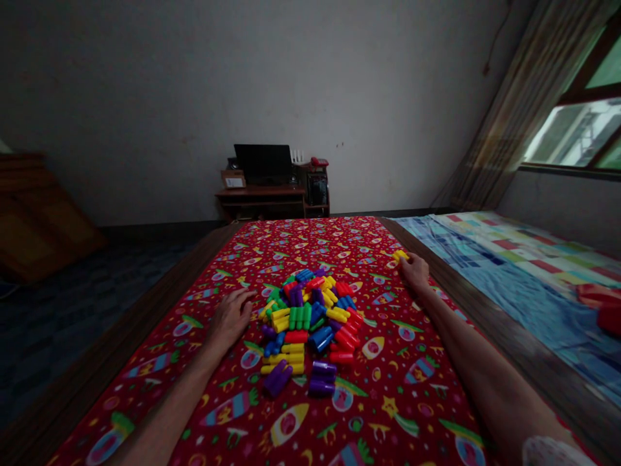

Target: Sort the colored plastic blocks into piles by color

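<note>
A pile of red, yellow, green, blue and purple plastic toy pieces [300, 317], each shaped like joined tubes, lies on a red patterned cloth [286, 421]. My left hand [231, 315] rests on the cloth just left of the pile, fingers stretched loosely and holding nothing. Away to the right of the pile, near the cloth's far right edge, my right hand [415, 272] pinches a yellow toy piece [400, 255] at or just above the cloth. A purple piece [277, 378] and a purple pair of tubes [322, 378] are at the pile's near side.
The cloth covers a dark wooden table [466, 307]. On the right is a bed with a blue and checkered cover [504, 259]. A desk [262, 192] with a monitor [263, 162] and red telephone [319, 162] stands against the far wall. A wooden cabinet [43, 220] is at left.
</note>
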`<action>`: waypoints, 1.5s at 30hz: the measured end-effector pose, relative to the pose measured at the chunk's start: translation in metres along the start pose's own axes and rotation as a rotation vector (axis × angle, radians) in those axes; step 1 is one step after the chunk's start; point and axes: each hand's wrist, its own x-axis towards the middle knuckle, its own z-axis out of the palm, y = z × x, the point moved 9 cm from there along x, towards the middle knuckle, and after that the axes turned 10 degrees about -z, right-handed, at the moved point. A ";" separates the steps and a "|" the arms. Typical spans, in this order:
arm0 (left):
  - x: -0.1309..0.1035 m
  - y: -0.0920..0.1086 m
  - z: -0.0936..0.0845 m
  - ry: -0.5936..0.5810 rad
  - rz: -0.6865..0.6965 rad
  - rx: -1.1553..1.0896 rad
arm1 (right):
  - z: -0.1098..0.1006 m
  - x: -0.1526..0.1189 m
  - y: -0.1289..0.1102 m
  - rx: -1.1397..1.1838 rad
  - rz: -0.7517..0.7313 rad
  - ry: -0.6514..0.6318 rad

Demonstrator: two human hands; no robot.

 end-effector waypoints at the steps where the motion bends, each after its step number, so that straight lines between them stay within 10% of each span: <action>1: 0.000 0.000 0.000 -0.006 -0.004 0.002 | 0.001 0.001 0.003 -0.049 0.036 -0.010; 10: -0.002 0.007 -0.003 -0.036 -0.010 0.010 | -0.015 -0.007 -0.046 -0.044 -0.132 0.024; 17: -0.002 0.007 -0.003 -0.032 -0.005 0.007 | 0.002 -0.115 -0.218 0.208 -0.885 -0.818; 21: -0.003 0.008 -0.004 -0.029 0.000 0.006 | 0.007 -0.163 -0.240 -0.169 -1.024 -0.791; 29: -0.004 0.007 -0.002 -0.029 0.023 0.005 | 0.003 -0.094 -0.209 -0.013 -0.853 -0.715; 34: -0.002 0.005 -0.001 -0.052 0.021 0.013 | -0.009 -0.016 -0.108 -0.175 -0.439 -0.328; 40: -0.002 0.005 -0.002 -0.064 0.005 0.017 | -0.010 -0.005 -0.014 -0.168 -0.106 -0.082; 45: -0.002 0.003 -0.001 -0.046 0.007 0.018 | -0.031 -0.002 -0.022 -0.083 -0.114 0.138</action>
